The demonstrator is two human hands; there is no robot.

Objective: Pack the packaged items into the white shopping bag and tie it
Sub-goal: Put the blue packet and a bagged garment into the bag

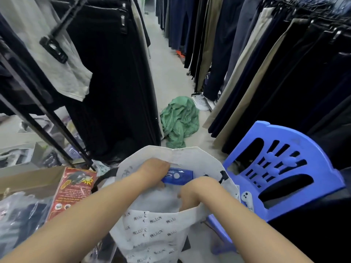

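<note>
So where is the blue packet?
The blue packet is low in the middle of the head view, inside the white bag, held by the left hand, right hand beside it.

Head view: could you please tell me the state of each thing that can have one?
white shopping bag: open, untied
blue package: in the bag mouth
left hand: grips the blue package
right hand: in the bag, fingers hidden
red package: outside the bag
green garment: crumpled on floor
</note>
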